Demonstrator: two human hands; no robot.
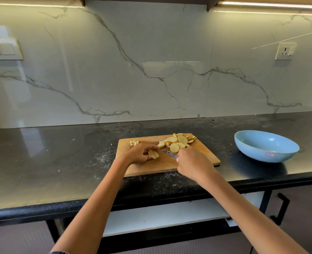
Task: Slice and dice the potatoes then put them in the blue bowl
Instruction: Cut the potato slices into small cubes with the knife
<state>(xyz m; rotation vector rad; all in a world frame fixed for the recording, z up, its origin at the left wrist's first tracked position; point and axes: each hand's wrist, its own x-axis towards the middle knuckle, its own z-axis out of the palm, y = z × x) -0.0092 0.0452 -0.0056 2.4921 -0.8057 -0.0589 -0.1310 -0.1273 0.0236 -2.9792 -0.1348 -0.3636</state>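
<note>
A wooden cutting board (pixel 202 156) lies on the black counter. A heap of round potato slices (pixel 179 141) covers its far right part. A few small diced pieces (pixel 134 143) sit at its far left corner. My left hand (pixel 139 154) pinches a cut potato slice (pixel 153 154) flat on the board. My right hand (pixel 191 165) grips the handle of a knife (pixel 168 152), whose blade points left toward that slice. The blue bowl (pixel 265 146) stands on the counter to the right of the board; no potato shows in it.
The black counter (pixel 59 158) runs left and right, its front edge just below the board. A marble backsplash rises behind, with a wall socket (pixel 285 51) at upper right. A pulled-out white shelf (pixel 166 215) and a cabinet handle (pixel 281 208) sit under the counter.
</note>
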